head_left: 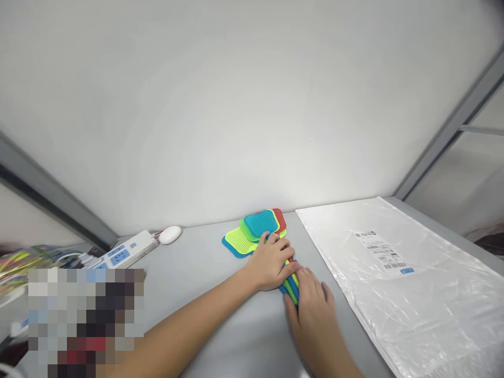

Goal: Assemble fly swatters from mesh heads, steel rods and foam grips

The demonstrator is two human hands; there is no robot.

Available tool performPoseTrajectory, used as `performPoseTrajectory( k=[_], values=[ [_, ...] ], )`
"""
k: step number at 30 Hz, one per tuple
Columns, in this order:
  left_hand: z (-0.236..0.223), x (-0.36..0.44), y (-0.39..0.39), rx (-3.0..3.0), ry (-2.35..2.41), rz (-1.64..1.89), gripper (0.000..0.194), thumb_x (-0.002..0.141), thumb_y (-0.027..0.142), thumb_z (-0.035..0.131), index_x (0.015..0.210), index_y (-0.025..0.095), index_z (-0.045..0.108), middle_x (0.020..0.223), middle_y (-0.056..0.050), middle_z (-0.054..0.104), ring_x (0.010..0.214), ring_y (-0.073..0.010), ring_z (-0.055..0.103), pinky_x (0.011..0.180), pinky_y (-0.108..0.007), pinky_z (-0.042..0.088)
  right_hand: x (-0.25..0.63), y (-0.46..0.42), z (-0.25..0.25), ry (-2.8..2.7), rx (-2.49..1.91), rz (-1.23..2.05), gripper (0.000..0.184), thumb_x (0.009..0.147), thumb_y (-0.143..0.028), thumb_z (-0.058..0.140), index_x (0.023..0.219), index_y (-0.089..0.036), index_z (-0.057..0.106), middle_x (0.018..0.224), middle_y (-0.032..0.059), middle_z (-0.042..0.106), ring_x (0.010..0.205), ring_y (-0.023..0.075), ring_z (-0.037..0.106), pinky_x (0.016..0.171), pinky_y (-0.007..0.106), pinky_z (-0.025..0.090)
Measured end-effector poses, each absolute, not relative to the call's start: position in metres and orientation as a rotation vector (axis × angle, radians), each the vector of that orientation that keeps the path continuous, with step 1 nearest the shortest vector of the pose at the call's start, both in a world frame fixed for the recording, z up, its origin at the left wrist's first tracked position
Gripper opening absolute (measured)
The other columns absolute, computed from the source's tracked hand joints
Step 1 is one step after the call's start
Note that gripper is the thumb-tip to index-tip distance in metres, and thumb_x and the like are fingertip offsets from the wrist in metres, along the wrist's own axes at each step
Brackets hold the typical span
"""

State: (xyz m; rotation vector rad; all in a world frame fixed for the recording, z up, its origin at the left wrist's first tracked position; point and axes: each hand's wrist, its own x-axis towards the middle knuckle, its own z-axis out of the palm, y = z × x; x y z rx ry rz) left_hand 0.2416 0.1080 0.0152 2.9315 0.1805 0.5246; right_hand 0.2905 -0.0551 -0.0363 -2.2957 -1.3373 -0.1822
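A stack of plastic fly swatters in blue, yellow, green and red lies on the grey table, their perforated heads (260,224) fanned out near the back wall. My left hand (271,260) is closed over the upper part of the bundle, just below the heads, with its fingers curled across it. Nearer to me, my right hand (313,304) wraps round the gathered handles (291,289), its thumb on their left side. Both hands are close together, and they cover much of the handles.
To the right, a large white plastic-wrapped sheet or package (413,294) with a printed label lies flat. On the left are a white and blue power strip (126,252), a white rounded device (170,234) and colourful plastic-wrapped items (23,268). A pale wall (252,105) rises behind the table.
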Motion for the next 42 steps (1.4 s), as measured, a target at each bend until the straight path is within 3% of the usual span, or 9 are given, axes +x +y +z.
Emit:
performPoseTrajectory(
  k=[7, 12, 16, 22, 28, 35, 42],
  values=[
    [0.015, 0.186, 0.108, 2.998, 0.415, 0.519, 0.048, 0.094, 0.062, 0.036, 0.094, 0.021, 0.061, 0.101, -0.007, 0.060, 0.099, -0.0251, 0.048, 0.095, -0.047, 0.033, 0.283, -0.054, -0.034, -1.612, -2.177, -0.197, 0.045, 0.098, -0.032, 0.035, 0.140, -0.020, 0.045, 0.142, 0.0122, 0.054, 0.130, 0.0281, 0.049, 0.101, 0.048, 0.036],
    [0.017, 0.148, 0.118, 2.972, 0.307, 0.487, 0.066, 0.075, 0.078, 0.053, 0.110, 0.023, 0.060, 0.108, -0.007, 0.060, 0.103, -0.0266, 0.050, 0.095, -0.043, 0.036, 0.281, -0.041, -0.010, -1.798, -2.311, 0.126, 0.051, 0.097, -0.030, 0.030, 0.147, -0.023, 0.038, 0.150, 0.0073, 0.046, 0.137, 0.0284, 0.041, 0.103, 0.053, 0.036],
    [0.018, 0.134, 0.125, 2.968, 0.370, 0.520, 0.071, 0.070, 0.079, 0.059, 0.113, 0.022, 0.058, 0.110, -0.008, 0.061, 0.109, -0.0274, 0.050, 0.099, -0.041, 0.036, 0.277, -0.023, 0.013, -1.908, -2.393, 0.194, 0.053, 0.098, -0.026, 0.028, 0.150, -0.023, 0.034, 0.152, 0.0067, 0.042, 0.136, 0.0279, 0.041, 0.105, 0.054, 0.035],
    [0.014, 0.134, 0.141, 3.063, 0.642, 0.511, 0.072, 0.076, 0.081, 0.049, 0.116, 0.021, 0.058, 0.113, -0.009, 0.062, 0.108, -0.0283, 0.054, 0.102, -0.045, 0.033, 0.287, 0.019, 0.018, -1.972, -2.398, 0.136, 0.056, 0.098, -0.020, 0.025, 0.153, -0.022, 0.025, 0.154, 0.0089, 0.039, 0.139, 0.0279, 0.037, 0.102, 0.051, 0.038],
    [0.003, 0.147, 0.170, 3.065, 0.875, 0.536, 0.067, 0.083, 0.077, 0.041, 0.113, 0.019, 0.059, 0.106, -0.013, 0.062, 0.101, -0.0305, 0.056, 0.092, -0.045, 0.038, 0.307, 0.069, 0.019, -2.025, -2.348, 0.155, 0.056, 0.096, -0.017, 0.026, 0.152, -0.021, 0.026, 0.155, 0.0110, 0.036, 0.142, 0.0281, 0.032, 0.101, 0.053, 0.039],
    [0.006, 0.159, 0.193, 3.081, 0.922, 0.550, 0.065, 0.081, 0.077, 0.045, 0.109, 0.020, 0.059, 0.105, -0.010, 0.062, 0.101, -0.0278, 0.056, 0.088, -0.041, 0.040, 0.325, 0.095, 0.016, -2.003, -2.327, 0.143, 0.055, 0.098, -0.019, 0.026, 0.153, -0.024, 0.023, 0.157, 0.0102, 0.033, 0.143, 0.0254, 0.031, 0.104, 0.055, 0.036],
    [0.008, 0.164, 0.190, 3.087, 0.986, 0.529, 0.063, 0.089, 0.072, 0.035, 0.115, 0.019, 0.056, 0.108, -0.011, 0.061, 0.104, -0.0277, 0.055, 0.087, -0.040, 0.040, 0.311, 0.082, 0.024, -1.831, -2.491, -0.007, 0.059, 0.097, -0.023, 0.036, 0.153, -0.015, 0.020, 0.159, 0.0204, 0.024, 0.142, 0.0308, 0.031, 0.105, 0.058, 0.032]
  ],
)
